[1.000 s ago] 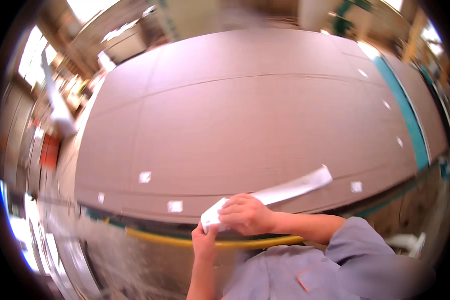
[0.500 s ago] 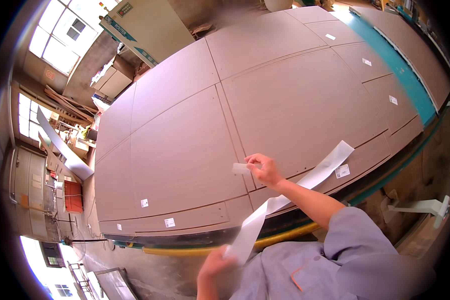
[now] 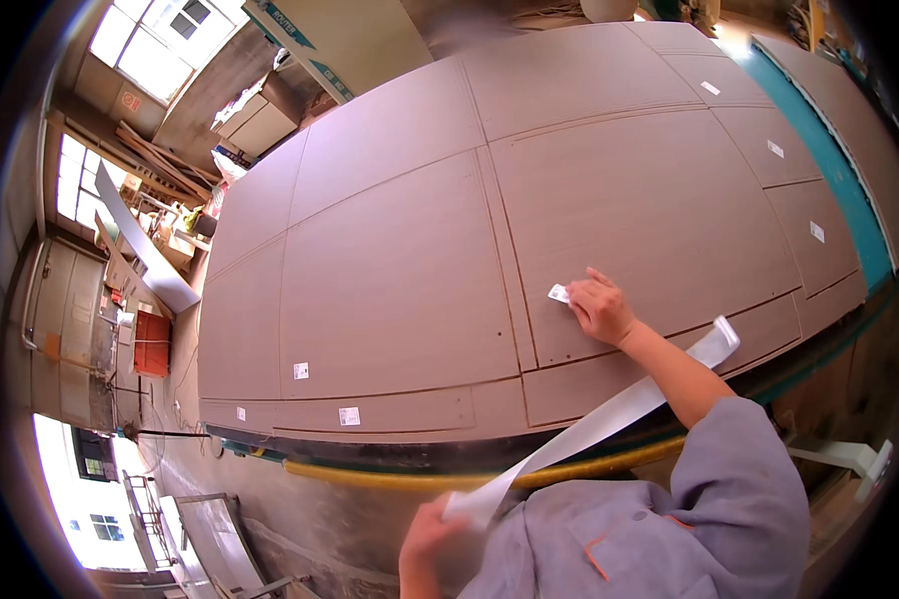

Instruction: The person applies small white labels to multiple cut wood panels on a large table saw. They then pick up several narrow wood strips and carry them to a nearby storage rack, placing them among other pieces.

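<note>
A long white strip of label paper [image 3: 591, 427] is gripped at its lower end by my left hand [image 3: 428, 535], its fingers closed. From there it stretches up to the right, passing beneath my right forearm, its far end over the board's near edge. My right hand [image 3: 603, 309] is low over the large brown board [image 3: 390, 270], right of a pair of parallel cut lines. A small white label [image 3: 557, 294] with dark print sits under its curled fingers, against the board's surface. The fingers partly cover the label.
Several white labels, including one near the left [image 3: 301, 370], are on the cut panels. A yellow bar [image 3: 370, 475] runs along the near edge. A teal strip [image 3: 819, 140] separates another brown board [image 3: 849, 130] at right. A beige machine cabinet [image 3: 370, 40] stands behind.
My right hand has moved right and away from me, bringing the label down to the board. The strip now stretches straighter from my left hand. The view has shifted slightly.
</note>
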{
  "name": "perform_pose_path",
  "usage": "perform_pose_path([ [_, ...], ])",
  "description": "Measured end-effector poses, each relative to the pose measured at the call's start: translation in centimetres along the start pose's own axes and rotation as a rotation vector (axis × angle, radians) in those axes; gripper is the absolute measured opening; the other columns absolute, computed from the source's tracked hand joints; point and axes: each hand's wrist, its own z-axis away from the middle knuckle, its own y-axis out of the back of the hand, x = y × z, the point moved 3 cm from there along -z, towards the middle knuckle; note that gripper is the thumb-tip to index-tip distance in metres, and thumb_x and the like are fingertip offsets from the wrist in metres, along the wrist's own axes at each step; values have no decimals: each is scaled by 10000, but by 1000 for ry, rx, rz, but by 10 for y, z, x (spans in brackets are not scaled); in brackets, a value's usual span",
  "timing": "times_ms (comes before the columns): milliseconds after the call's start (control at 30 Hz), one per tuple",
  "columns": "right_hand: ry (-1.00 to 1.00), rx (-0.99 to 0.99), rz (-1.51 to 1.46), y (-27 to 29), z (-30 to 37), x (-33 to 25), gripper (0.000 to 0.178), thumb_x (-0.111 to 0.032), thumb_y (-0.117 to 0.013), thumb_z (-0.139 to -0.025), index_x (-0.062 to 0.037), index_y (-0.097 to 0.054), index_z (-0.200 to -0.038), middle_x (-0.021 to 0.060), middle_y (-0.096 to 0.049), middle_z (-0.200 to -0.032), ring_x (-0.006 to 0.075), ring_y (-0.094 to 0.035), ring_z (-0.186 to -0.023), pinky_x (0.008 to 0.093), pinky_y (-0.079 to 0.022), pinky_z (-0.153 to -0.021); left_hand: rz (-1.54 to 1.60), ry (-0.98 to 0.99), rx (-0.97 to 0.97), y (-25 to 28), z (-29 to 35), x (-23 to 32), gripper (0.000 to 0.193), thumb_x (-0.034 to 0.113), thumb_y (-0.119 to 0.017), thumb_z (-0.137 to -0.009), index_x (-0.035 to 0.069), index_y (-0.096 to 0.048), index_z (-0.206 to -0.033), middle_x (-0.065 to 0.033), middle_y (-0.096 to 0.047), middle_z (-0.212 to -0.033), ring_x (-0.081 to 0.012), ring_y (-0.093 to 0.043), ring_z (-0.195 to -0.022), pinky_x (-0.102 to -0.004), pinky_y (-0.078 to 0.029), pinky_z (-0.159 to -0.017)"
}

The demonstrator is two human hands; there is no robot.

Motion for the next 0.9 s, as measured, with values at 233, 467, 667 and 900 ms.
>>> perform_pose_path([
  [233, -71, -319, 114, -20, 3, -60, 683, -278, -652, -786, -14, -389, -1358, 198, -364, -1431, 337, -315, -1349, 435, -236, -1123, 482, 99, 303, 10, -10, 20, 334, 246, -648, -859, -34, -642, -1042, -85, -673, -953, -171, -644, -830, -319, -512, -743],
  [467, -221, -371, 82, 8, 25, -65, 575, -214, -643, -776, -13, -484, -1291, 206, -459, -1349, 355, -416, -1272, 429, -335, -1058, 656, -69, 399, 52, -3, 44, 381, 314, -591, -910, -44, -613, -1040, -99, -628, -997, -186, -623, -899, -327, -556, -774],
  [667, 58, -37, -297, -3, -52, -242, 239, -78, -668, -754, 8, -618, -971, 166, -630, -1040, 330, -578, -1047, 389, -441, -924, 672, -74, 476, 99, 12, 15, 482, 426, -625, -881, -43, -634, -991, -97, -645, -924, -175, -631, -821, -312, -569, -661],
  [900, 733, -260, -337, -141, -55, -515, 305, -207, -721, -700, -92, -644, -972, 57, -625, -1060, 247, -592, -982, 372, -462, -829, 768, -180, 564, 206, 66, -36, 524, 471, -618, -874, -51, -654, -902, -92, -654, -842, -158, -638, -740, -293, -561, -618],
])
